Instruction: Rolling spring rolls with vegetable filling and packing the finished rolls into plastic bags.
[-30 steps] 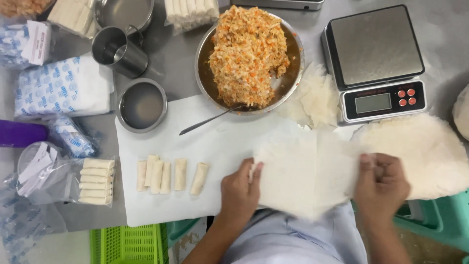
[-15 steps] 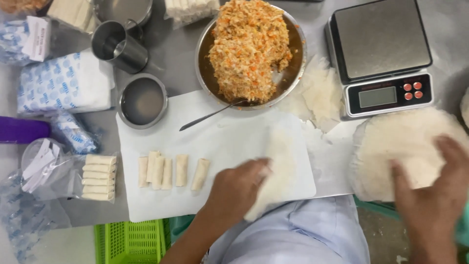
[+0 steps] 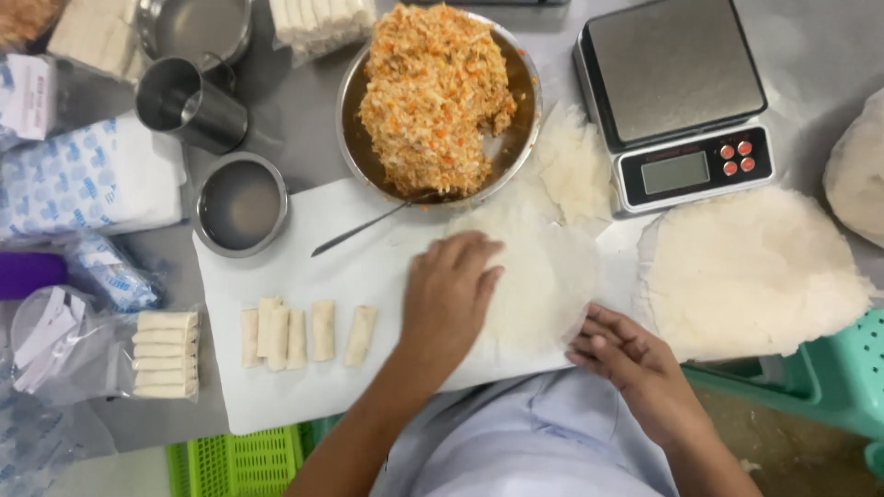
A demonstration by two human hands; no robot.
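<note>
Two bare hands are working at the near edge of my view: the left hand (image 3: 451, 299) is lying palm-down with fingers spread flat, pressing on a thin round white wrapper (image 3: 534, 276), while the right hand (image 3: 626, 354) is resting at the wrapper's five o'clock edge, fingers loosely curled and touching its rim, gripping nothing that I am able to make out. That wrapper is lying on a white cutting board (image 3: 322, 276), toward its right end. At nine o'clock from the left hand, five finished rolls (image 3: 308, 333) are sitting in a row on the board. At twelve o'clock, a metal bowl of orange shredded filling (image 3: 433, 92) is standing with a spoon (image 3: 368, 228) leaning out of it. At three o'clock, a stack of wrappers (image 3: 750, 267) is lying just below a digital scale (image 3: 677, 101).
</note>
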